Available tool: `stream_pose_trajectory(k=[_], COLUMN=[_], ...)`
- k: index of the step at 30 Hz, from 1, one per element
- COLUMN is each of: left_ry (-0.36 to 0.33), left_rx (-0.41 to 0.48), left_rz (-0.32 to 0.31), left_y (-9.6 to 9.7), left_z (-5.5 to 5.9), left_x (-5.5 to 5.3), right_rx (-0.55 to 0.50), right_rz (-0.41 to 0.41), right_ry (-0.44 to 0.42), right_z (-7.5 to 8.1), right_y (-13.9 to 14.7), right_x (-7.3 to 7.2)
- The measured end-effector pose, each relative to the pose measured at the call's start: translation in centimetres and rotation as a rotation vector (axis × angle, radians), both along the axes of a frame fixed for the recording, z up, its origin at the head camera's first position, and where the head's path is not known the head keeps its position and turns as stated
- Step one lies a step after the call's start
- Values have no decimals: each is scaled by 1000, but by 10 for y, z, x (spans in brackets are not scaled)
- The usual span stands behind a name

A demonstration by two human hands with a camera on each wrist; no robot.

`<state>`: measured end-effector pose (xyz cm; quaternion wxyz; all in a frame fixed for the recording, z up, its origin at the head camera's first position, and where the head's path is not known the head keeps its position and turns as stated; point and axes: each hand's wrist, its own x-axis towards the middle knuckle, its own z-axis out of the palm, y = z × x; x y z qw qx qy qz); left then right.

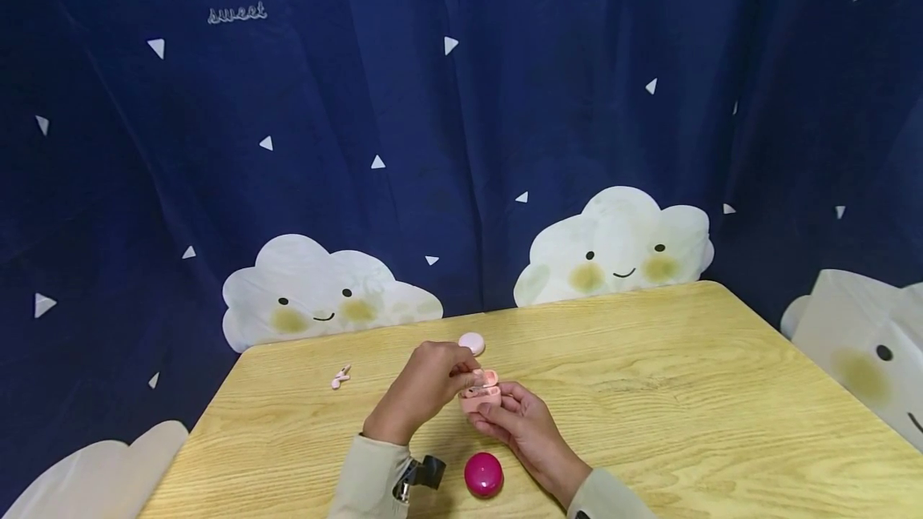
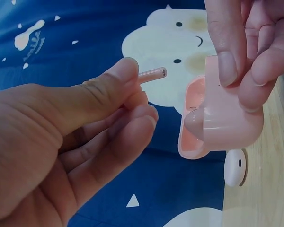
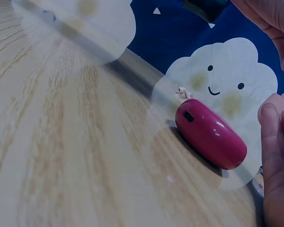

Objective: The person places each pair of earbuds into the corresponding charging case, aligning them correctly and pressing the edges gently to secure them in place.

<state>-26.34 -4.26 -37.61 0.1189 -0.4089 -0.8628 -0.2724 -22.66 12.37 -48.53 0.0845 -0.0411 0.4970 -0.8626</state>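
My left hand (image 1: 431,387) pinches a pink wireless earbud between thumb and fingers; its stem (image 2: 152,74) sticks out past the thumb in the left wrist view. A light pink earbud charging case (image 2: 234,118) is held up in my right hand (image 1: 532,432), thumb on its front and fingers behind. The case's lid (image 2: 194,97) stands open toward the left hand. Inside the case, the rounded top of another earbud (image 2: 195,124) shows. The pinched earbud is just outside the case mouth.
A magenta round case (image 1: 484,475) lies on the wooden table (image 1: 685,407) near me, between the forearms. Behind my left hand sits a pale pink round case (image 1: 472,343). A couple of loose pale pink earbuds (image 1: 341,377) lie at the left. A dark blue cloud-print curtain (image 1: 476,142) hangs behind.
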Motion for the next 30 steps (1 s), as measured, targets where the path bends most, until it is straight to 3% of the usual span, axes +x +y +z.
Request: stream_pose_trajectory(k=[14,24,30], left_ry=[-2,-48,-42], left_rx=[13,-18,-42], left_rz=[-9,5,23], left_y=[4,8,10], left_z=[-3,-5,-7], left_x=[-1,2,2], right_rx=[4,33,35], right_rz=[-7,-24,-33], right_ry=[17,27,38], right_z=[1,2,1], right_y=[1,0,-1], right_x=[0,1,0])
